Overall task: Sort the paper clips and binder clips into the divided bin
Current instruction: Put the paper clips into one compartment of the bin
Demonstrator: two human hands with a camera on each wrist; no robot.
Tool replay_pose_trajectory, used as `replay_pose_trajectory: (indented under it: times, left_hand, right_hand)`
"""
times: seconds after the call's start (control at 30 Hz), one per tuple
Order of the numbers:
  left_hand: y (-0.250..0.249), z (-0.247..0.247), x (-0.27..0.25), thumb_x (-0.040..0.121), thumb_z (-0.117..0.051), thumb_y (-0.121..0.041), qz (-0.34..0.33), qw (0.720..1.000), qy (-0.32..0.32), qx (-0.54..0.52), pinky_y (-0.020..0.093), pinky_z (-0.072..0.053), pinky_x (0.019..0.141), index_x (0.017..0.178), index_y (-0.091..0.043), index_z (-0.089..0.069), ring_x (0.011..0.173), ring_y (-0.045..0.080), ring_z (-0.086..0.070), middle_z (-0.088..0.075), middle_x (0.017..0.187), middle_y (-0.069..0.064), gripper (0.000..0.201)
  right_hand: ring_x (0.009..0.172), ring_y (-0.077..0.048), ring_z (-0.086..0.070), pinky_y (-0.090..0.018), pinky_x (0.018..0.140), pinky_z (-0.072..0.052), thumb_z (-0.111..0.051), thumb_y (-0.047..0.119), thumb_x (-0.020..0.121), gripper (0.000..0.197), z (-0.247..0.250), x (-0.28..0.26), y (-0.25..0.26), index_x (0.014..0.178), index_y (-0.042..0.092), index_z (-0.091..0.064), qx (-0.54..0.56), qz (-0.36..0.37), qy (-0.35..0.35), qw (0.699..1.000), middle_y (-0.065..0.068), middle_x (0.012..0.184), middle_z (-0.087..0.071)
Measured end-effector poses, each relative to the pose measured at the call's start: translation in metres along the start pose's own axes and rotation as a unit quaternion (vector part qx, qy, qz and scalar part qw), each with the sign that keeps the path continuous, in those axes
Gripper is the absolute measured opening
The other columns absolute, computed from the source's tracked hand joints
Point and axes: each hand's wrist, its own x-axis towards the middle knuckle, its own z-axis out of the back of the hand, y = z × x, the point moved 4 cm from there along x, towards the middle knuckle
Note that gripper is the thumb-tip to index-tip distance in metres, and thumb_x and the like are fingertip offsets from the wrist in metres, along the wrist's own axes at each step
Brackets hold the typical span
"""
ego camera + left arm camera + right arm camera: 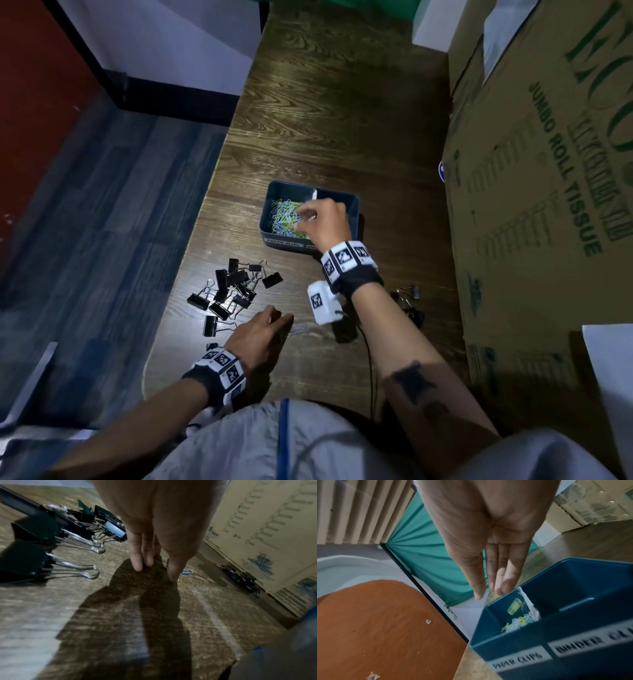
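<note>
Head view shows the right hand (323, 219) with loose, empty fingers over the divided bin (354, 214), in its paper clip side. Near the bench's front edge, the left hand (255, 334) reaches with straight fingers for a loose paper clip (298, 331); next it must pinch it.

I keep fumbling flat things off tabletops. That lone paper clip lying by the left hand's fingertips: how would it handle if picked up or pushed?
The paper clip lies flat on the wooden table, so it will probably slide when pushed and resist a fingertip grip. Thin wire, likely very light. The left hand may need to drag it or lift one end.
</note>
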Motion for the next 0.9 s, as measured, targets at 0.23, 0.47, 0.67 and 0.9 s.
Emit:
replay_pose_trajectory:
  times: [0.23, 0.47, 0.67, 0.9]
  left_hand:
    - [-0.006, 0.005, 0.000, 0.087, -0.058, -0.020, -0.030, 0.997, -0.027, -0.061, 0.037, -0.052, 0.074, 0.132, -0.021, -0.053, 0.100, 0.025, -0.055, -0.049, 0.120, 0.004, 0.046]
    - [-0.001, 0.011, 0.004, 0.085, -0.070, -0.019, -0.017, 0.989, -0.098, -0.113, 0.032, -0.054, 0.071, 0.102, -0.018, -0.069, 0.085, 0.017, -0.061, -0.060, 0.102, -0.003, 0.017]
    - [-0.001, 0.011, -0.003, 0.086, -0.067, -0.021, -0.004, 0.988, -0.101, -0.120, 0.030, -0.050, 0.066, 0.092, -0.016, -0.068, 0.079, 0.017, -0.058, -0.059, 0.090, -0.004, 0.007]
    - [-0.006, 0.004, -0.008, 0.082, -0.073, -0.026, 0.008, 0.988, -0.067, -0.136, 0.029, -0.052, 0.071, 0.118, -0.016, -0.060, 0.085, 0.016, -0.058, -0.057, 0.105, -0.001, 0.039]
  right_hand:
    - [0.086, -0.017, -0.072, -0.031, 0.082, -0.058, -0.063, 0.002, 0.089, 0.023, -0.041, -0.082, -0.078, 0.097, 0.017, -0.078, -0.067, -0.067, 0.084, 0.992, -0.002, 0.094, -0.077]
    - [0.097, -0.024, -0.067, -0.030, 0.080, -0.053, -0.080, 0.019, 0.081, 0.038, -0.067, -0.155, -0.149, 0.118, 0.023, -0.072, -0.132, -0.119, 0.200, 0.964, -0.003, 0.112, -0.067]
    - [0.101, -0.018, -0.064, -0.030, 0.082, -0.053, -0.076, 0.023, 0.081, 0.044, -0.093, -0.178, -0.148, 0.123, 0.031, -0.064, -0.143, -0.053, 0.149, 0.977, 0.002, 0.119, -0.061]
    - [0.101, -0.020, -0.053, -0.039, 0.082, -0.051, -0.073, 0.025, 0.086, 0.034, -0.107, -0.164, -0.125, 0.119, 0.024, -0.068, -0.180, -0.002, 0.146, 0.973, -0.001, 0.107, -0.053]
